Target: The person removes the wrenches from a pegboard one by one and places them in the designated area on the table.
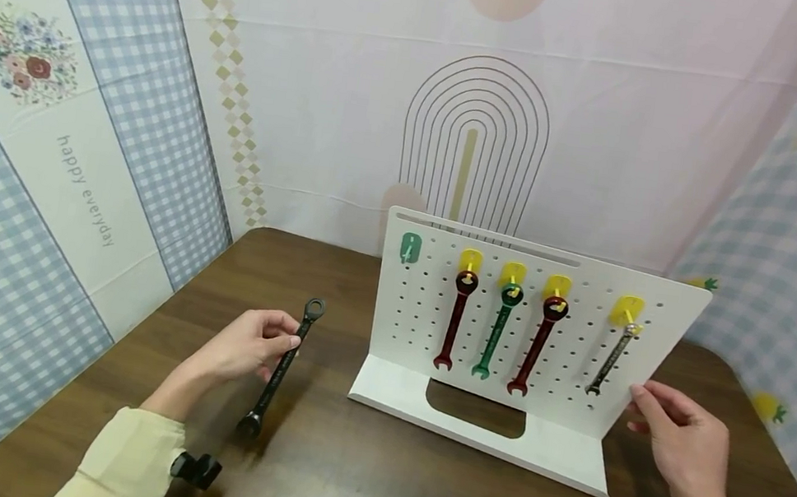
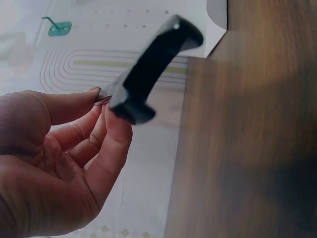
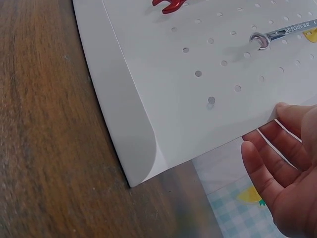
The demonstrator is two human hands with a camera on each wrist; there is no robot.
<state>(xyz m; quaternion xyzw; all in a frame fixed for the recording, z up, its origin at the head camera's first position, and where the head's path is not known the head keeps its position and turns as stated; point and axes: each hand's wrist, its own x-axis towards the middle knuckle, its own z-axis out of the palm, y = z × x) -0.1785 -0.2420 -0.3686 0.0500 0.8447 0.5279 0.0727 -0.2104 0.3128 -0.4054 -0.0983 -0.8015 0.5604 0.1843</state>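
My left hand point(image 1: 248, 346) pinches a black combination wrench point(image 1: 281, 371) between thumb and fingers, left of a white pegboard stand point(image 1: 389, 384). The wrench's ring end points up and away; its other end is low, above the table. In the left wrist view, that nearer end of the wrench point(image 2: 148, 69) looks large and blurred. My right hand point(image 1: 688, 446) grips the pegboard's right edge, thumb on the front face. On the board hang two red wrenches point(image 1: 457, 322) point(image 1: 537, 348), a green wrench point(image 1: 497, 333) and a small silver wrench point(image 1: 611, 362).
Yellow hooks point(image 1: 470, 259) hold the hanging wrenches. A green hook point(image 1: 409, 248) at the board's upper left bears nothing. The stand rests on a brown wooden table point(image 1: 311, 470), with patterned curtains point(image 1: 328, 91) behind and at both sides.
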